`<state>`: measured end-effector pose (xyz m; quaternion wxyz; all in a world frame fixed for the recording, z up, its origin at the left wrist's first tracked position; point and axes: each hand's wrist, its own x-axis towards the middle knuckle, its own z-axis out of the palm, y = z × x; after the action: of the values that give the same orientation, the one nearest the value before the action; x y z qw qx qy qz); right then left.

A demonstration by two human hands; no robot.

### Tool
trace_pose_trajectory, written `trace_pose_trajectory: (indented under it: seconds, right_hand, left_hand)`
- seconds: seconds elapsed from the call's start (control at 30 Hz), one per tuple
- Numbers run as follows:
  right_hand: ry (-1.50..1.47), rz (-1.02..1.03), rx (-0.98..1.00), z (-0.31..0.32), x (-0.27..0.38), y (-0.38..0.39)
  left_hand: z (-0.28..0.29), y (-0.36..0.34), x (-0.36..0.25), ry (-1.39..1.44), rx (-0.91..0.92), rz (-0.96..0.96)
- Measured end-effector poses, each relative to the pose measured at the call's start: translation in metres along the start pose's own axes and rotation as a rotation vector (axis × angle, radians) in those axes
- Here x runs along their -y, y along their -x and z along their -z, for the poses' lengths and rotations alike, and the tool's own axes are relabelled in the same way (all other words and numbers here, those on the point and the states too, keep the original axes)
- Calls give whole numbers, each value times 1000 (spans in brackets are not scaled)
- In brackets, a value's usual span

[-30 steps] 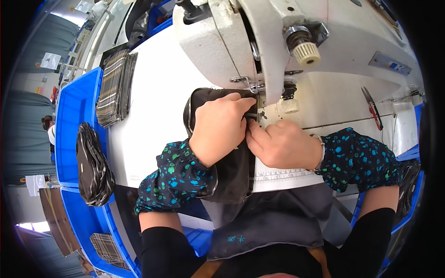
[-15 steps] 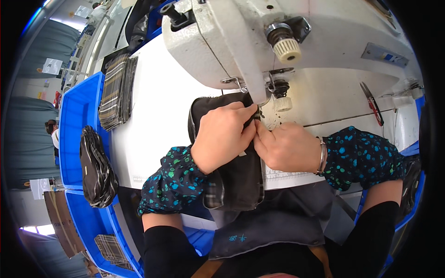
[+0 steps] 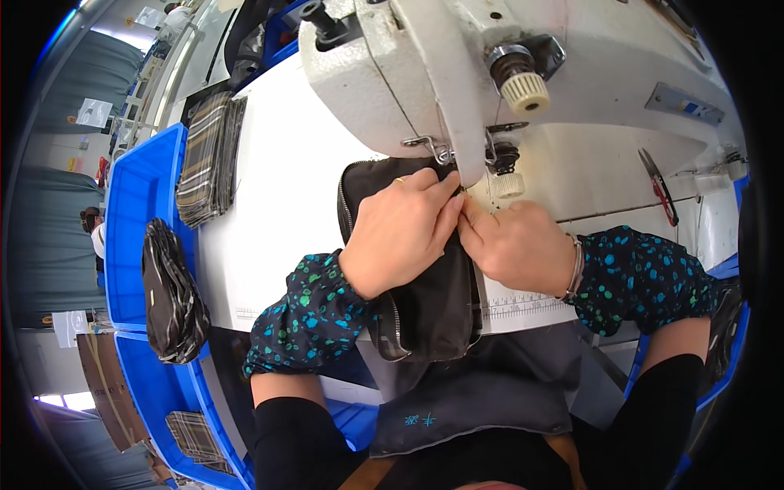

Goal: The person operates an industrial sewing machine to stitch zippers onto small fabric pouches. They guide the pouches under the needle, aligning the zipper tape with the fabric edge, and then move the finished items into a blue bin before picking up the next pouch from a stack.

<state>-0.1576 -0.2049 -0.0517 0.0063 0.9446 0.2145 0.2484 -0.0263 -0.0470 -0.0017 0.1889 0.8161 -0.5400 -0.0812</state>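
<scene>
A dark brown zippered fabric piece [image 3: 425, 318] lies under the presser foot and needle area of the white sewing machine [image 3: 384, 90]. My left hand [image 3: 400, 229] rests on it, fingertips pinched at its right edge just below the foot. My right hand [image 3: 510, 245] holds the same edge a little lower, thumb and index finger close against the left fingertips. Both wear patterned oversleeves at the forearm. The exact stitching point is hidden by my fingers and the machine arm.
Red-handled scissors [image 3: 665, 192] lie at the right. On the left are a stack of plaid fabric [image 3: 208, 155], a dark fabric bundle [image 3: 167, 302] and blue bins [image 3: 131, 204]. A printed ruler [image 3: 527, 310] runs along the table's front. A person [image 3: 98, 237] sits far left.
Both hands and the fabric piece have shifted slightly right since one second ago. My fingertips have drawn closer together at the edge beside the presser foot.
</scene>
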Motion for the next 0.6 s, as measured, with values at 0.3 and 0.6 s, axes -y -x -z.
trace_pose_trajectory:
  seconds: [0.3,0.6]
  right_hand:
    - [-53,94,37,24,40,16]
    - [9,121,33,26,45,17]
  left_hand:
    - [12,38,-14,-148,31,-217]
    - [-1,50,-20,-312,-42,-289]
